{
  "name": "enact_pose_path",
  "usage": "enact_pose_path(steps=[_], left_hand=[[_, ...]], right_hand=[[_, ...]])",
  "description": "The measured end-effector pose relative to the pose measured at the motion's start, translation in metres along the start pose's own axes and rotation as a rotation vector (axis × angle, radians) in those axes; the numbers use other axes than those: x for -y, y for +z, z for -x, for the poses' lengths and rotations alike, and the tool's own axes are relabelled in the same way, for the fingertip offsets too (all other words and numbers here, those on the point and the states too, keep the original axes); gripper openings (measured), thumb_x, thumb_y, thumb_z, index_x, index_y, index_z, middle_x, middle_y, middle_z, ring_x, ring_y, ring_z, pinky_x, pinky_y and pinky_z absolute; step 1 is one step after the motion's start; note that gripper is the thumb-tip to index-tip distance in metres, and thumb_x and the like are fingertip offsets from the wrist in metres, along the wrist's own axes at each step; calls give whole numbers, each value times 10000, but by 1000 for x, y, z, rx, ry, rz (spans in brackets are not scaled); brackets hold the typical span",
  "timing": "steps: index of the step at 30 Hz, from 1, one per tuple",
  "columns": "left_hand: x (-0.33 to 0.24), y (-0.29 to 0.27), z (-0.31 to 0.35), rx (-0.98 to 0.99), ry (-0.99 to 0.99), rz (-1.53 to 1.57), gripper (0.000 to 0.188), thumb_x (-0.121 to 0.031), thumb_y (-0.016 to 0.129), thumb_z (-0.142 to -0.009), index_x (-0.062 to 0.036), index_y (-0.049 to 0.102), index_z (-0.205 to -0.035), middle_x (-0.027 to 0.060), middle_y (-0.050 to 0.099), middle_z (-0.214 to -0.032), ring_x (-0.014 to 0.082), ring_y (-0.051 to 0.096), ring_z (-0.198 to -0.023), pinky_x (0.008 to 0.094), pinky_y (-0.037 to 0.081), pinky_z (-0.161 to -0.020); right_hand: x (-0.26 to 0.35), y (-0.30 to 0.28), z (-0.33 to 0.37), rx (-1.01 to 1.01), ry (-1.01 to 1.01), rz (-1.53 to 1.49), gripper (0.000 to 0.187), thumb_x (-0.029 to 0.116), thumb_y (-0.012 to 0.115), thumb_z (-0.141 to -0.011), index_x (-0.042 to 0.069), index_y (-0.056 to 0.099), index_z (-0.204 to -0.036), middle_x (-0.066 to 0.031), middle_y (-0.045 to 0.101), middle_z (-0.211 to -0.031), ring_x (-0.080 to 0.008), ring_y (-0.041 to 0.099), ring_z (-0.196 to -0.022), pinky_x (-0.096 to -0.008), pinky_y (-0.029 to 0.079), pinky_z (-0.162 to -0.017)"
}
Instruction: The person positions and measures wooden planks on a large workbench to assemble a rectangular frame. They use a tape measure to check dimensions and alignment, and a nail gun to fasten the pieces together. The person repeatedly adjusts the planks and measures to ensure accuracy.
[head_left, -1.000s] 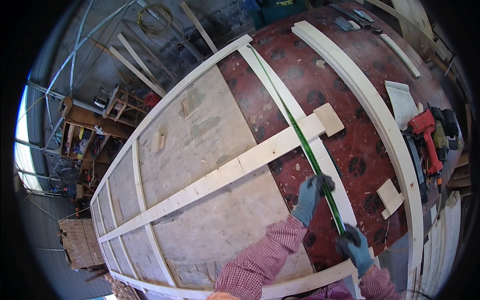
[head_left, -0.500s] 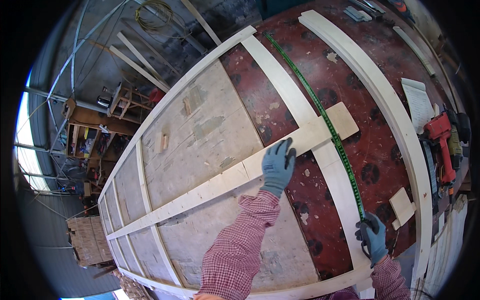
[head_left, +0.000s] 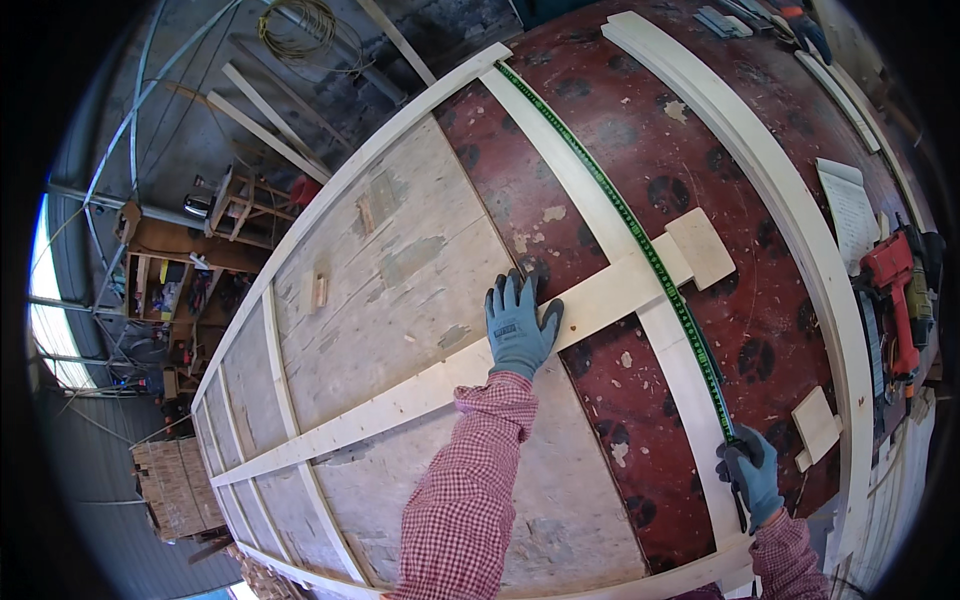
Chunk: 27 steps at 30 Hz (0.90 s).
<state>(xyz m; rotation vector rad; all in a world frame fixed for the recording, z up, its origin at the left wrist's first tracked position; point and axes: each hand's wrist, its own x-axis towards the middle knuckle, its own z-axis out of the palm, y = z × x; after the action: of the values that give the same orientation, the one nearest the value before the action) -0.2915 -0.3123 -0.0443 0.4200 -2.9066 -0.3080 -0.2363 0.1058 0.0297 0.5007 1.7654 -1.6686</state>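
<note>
**Holding the Line Along the Slat**

In the head camera's view, a worker's checked sleeves (head_left: 465,480) are extending over a timber frame (head_left: 279,350), whose long middle rail (head_left: 400,402) is running across a pale, patched panel (head_left: 350,262) and out over a red tabletop (head_left: 690,155). A green measuring tape (head_left: 655,263) is crossing that middle rail near its right end, lying along the right edge of a white cross slat (head_left: 560,160), its far stretch running beyond the rail to the corner at the far side rail (head_left: 350,184). Whether its tip is hooking there is too small to tell. The right hand (head_left: 752,466), on the near side of the middle rail, is clenching the tape's near end, apparently to keep the strip against the slat, although it is bowing slightly. The left hand (head_left: 520,328) is gripping nothing: it is lying palm down on the middle rail, fingers spreading past it over the panel, probably for steadying. A square wooden pad (head_left: 702,250) is touching the rail's right end. Farther right of the rail, past a long pale board (head_left: 790,235), a notepad (head_left: 850,215) and a red power tool (head_left: 888,263) are resting aside, seemingly handy without crowding the tape.
</note>
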Motion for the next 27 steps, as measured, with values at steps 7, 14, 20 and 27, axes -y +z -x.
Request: enact_pose_path(steps=[7, 14, 20, 27], left_hand=[[7, 0, 0, -10, -8, 29, 652, -459, 585, -881, -66, 463, -1387, 235, 397, -1441, 424, 315, -1370, 526, 196, -1153], [5, -4, -1, -56, 21, 42, 551, -379, 613, -883, -115, 505, -1355, 241, 441, -1403, 427, 369, -1331, 528, 250, -1124], [2, 2, 0, -34, 35, 35, 522, -345, 615, -890, -133, 508, -1355, 237, 435, -1416, 426, 363, -1336, 523, 250, -1121], [4, 2, 0, -53, 53, 62, 493, -286, 624, -882, -141, 528, -1343, 237, 451, -1394, 427, 369, -1328, 516, 257, -1114]], right_hand=[[6, 8, -3, -14, -6, 47, 431, 59, 623, -842, -39, 539, -1254, -72, 632, -839, -121, 592, -634, -251, 494, -569], [4, 11, -5, -35, -31, 72, 434, 86, 637, -849, -25, 544, -1258, -39, 616, -815, -86, 572, -628, -228, 459, -544], [9, 11, -5, -90, -60, 186, 450, 94, 683, -801, -19, 580, -1224, -1, 605, -862, -57, 540, -722, -208, 452, -656], [15, 12, -5, -120, -114, 288, 451, 70, 661, -777, -23, 582, -1211, -18, 607, -889, -77, 541, -793, -218, 454, -750]])
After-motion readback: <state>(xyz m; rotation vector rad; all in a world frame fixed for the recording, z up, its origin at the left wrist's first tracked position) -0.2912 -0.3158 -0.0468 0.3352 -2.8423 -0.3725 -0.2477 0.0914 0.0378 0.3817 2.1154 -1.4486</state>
